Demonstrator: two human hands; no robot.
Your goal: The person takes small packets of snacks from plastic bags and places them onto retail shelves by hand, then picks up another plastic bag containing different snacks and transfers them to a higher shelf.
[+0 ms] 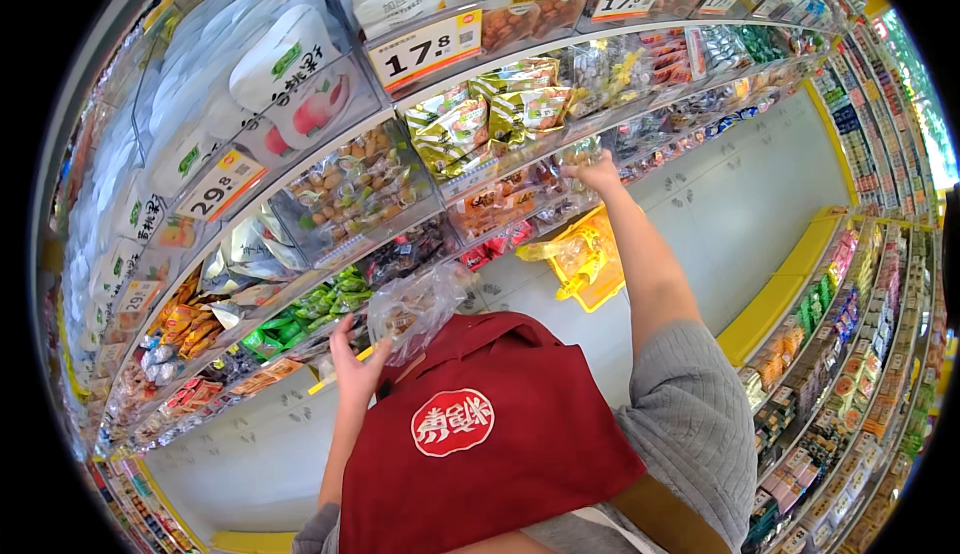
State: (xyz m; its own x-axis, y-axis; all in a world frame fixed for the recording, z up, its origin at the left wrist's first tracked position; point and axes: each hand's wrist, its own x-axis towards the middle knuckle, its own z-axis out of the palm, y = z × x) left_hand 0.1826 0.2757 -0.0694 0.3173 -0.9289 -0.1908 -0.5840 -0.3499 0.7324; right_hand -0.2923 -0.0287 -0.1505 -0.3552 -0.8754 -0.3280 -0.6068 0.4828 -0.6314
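My left hand (358,365) is raised in front of the lower shelves, its thumb against a thin clear plastic bag (420,306). Brown wrapped pieces show through the bag, and its lower side rests near my red apron (525,434). Farther out, my right hand (598,177) reaches to the front rail of a shelf. A small clear packet (579,152) with greenish contents shows between its thumb and fingers; the fingertips are partly hidden. Left of that hand lie gold-and-green snack packets (529,111) in a bin, with orange-brown packets (499,205) below.
A yellow shopping basket (616,278) holding a yellow plastic bag (574,254) stands on the grey tiled floor (739,171). White pouches (281,66) fill the top shelf, behind clear dividers and price tags (426,48). Stocked shelves (840,374) with a yellow base curve along the right.
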